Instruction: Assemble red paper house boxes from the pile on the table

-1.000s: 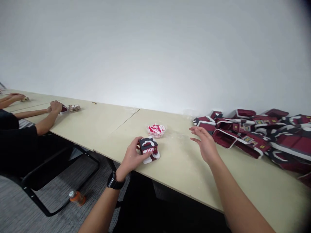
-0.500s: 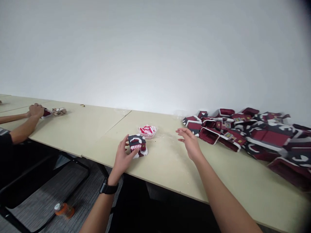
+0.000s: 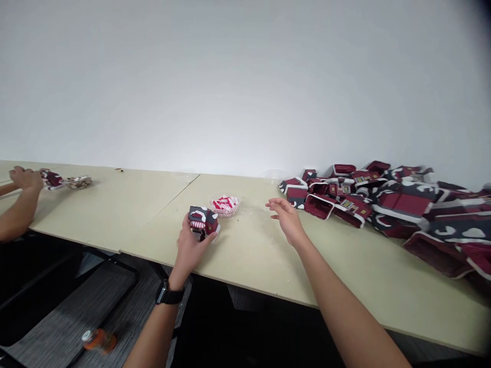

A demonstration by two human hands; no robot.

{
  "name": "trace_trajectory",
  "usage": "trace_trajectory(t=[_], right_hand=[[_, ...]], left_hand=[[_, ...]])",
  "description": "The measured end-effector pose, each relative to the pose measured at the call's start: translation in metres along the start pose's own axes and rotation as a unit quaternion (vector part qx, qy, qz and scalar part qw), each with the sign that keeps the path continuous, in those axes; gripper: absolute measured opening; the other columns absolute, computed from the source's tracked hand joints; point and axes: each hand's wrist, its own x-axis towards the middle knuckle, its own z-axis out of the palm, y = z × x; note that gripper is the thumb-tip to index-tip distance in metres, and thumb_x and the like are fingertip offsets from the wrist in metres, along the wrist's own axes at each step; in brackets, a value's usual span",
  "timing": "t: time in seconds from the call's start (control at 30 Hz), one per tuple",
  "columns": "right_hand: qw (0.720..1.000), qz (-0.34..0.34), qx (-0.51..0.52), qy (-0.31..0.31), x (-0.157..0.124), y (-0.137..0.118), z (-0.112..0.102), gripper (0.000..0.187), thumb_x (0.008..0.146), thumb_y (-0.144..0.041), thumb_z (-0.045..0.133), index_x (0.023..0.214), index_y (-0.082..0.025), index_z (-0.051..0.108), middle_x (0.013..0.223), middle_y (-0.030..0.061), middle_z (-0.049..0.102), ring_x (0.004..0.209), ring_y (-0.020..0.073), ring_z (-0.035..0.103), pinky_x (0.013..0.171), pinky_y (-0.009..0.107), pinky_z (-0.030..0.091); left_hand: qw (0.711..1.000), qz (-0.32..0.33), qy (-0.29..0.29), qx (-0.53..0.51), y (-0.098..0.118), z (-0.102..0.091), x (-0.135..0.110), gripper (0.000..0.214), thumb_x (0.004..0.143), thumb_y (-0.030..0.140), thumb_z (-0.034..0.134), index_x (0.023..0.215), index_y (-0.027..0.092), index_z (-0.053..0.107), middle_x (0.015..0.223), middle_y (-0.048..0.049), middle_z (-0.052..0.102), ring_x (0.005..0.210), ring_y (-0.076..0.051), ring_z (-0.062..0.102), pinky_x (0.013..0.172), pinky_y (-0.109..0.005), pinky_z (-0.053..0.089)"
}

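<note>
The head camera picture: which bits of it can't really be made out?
All in the head view:
Small house: lower part partly covered by the left hand.
Red-and-white pieces: too small and overlapping to count.
House pile: pieces hide one another; the picture's right edge cuts it off.
Orange bottle: too blurred to read any label.
Co-worker's arm: cut off by the left edge.

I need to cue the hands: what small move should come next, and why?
Probably bring the right hand to the red-and-white pieces: it looks empty and hovers apart from them, while the left hand grips the small house nearby.
</note>
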Motion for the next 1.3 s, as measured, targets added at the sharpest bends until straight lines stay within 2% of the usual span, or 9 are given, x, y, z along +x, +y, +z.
trace_trajectory(t=[0.13,0.3,0.53,0.7,0.97,1.03,1.13,1.2,1.3], right_hand=[[1.000,-0.001,0.001,-0.003,-0.001,-0.002,0.001,0.042,0.071,-0.058,0.073,0.098,-0.026,0.070,0.108,0.0083,0.080,0.109,0.0291,0.069,0.081,0.037,0.052],[1.000,0.000,0.009,-0.001,-0.001,-0.001,0.001,0.044,0.069,-0.058,0.074,0.098,-0.025,0.070,0.106,0.0089,0.080,0.107,0.0290,0.069,0.080,0.037,0.052],[1.000,-0.001,-0.003,-0.014,-0.003,-0.002,0.000,0.042,0.072,-0.057,0.074,0.098,-0.025,0.071,0.106,0.0087,0.080,0.106,0.0282,0.069,0.080,0.037,0.052],[1.000,-0.001,-0.010,-0.017,-0.003,0.000,-0.001,0.041,0.072,-0.057,0.075,0.098,-0.025,0.072,0.106,0.0086,0.080,0.107,0.0288,0.069,0.081,0.037,0.052],[1.000,0.006,-0.019,-0.019,-0.003,0.005,-0.001,0.044,0.070,-0.059,0.077,0.097,-0.025,0.072,0.105,0.0094,0.080,0.103,0.0284,0.067,0.080,0.038,0.052],[1.000,0.003,-0.023,-0.019,-0.003,0.005,-0.002,0.043,0.071,-0.059,0.077,0.097,-0.025,0.072,0.104,0.0094,0.080,0.102,0.0283,0.068,0.080,0.038,0.053],[0.999,0.002,-0.029,-0.020,-0.003,0.005,-0.002,0.042,0.072,-0.059,0.078,0.097,-0.025,0.073,0.104,0.0095,0.080,0.102,0.0285,0.068,0.079,0.038,0.053],[0.999,0.003,-0.033,-0.023,-0.004,0.005,-0.003,0.041,0.073,-0.058,0.078,0.096,-0.025,0.073,0.104,0.0094,0.080,0.102,0.0285,0.068,0.079,0.038,0.053],[0.999,0.006,-0.036,-0.025,-0.003,0.006,-0.003,0.038,0.074,-0.057,0.076,0.095,-0.025,0.074,0.103,0.0089,0.080,0.101,0.0278,0.068,0.079,0.038,0.053]], left_hand=[[0.996,-0.051,-0.019,0.075,0.013,0.003,-0.002,0.117,0.080,0.053,0.083,0.168,0.020,0.014,0.155,-0.0243,0.057,0.146,-0.044,0.054,0.123,-0.067,0.034],[0.989,-0.054,0.001,0.140,0.008,-0.008,0.008,0.100,0.084,0.046,0.079,0.161,0.016,0.024,0.146,-0.0238,0.064,0.138,-0.042,0.061,0.118,-0.063,0.041],[0.963,-0.122,0.066,0.231,-0.042,-0.067,0.060,0.101,0.083,0.055,0.077,0.160,0.012,0.028,0.153,-0.0312,0.054,0.145,-0.051,0.051,0.116,-0.068,0.042],[0.948,-0.156,0.099,0.258,-0.078,-0.106,0.104,0.102,0.078,0.054,0.079,0.157,0.010,0.033,0.155,-0.0319,0.050,0.147,-0.050,0.048,0.117,-0.064,0.044],[0.943,-0.182,0.113,0.255,-0.113,-0.143,0.156,0.107,0.076,0.042,0.082,0.157,0.000,0.024,0.158,-0.0355,0.045,0.148,-0.044,0.049,0.117,-0.051,0.045],[0.932,-0.197,0.132,0.274,-0.117,-0.149,0.166,0.094,0.076,0.040,0.079,0.148,-0.002,0.036,0.155,-0.0362,0.048,0.145,-0.046,0.050,0.114,-0.052,0.047],[0.928,-0.214,0.081,0.295,-0.122,-0.154,0.175,0.045,0.082,0.037,0.070,0.113,0.007,0.062,0.125,-0.0277,0.070,0.128,-0.045,0.063,0.106,-0.052,0.051],[0.932,-0.200,0.041,0.300,-0.122,-0.155,0.177,0.022,0.086,0.035,0.064,0.092,0.014,0.063,0.106,-0.0197,0.074,0.121,-0.042,0.066,0.106,-0.051,0.051],[0.936,-0.181,0.026,0.300,-0.120,-0.154,0.176,0.024,0.092,0.038,0.058,0.083,0.016,0.059,0.097,-0.0127,0.072,0.119,-0.037,0.065,0.111,-0.049,0.050]])
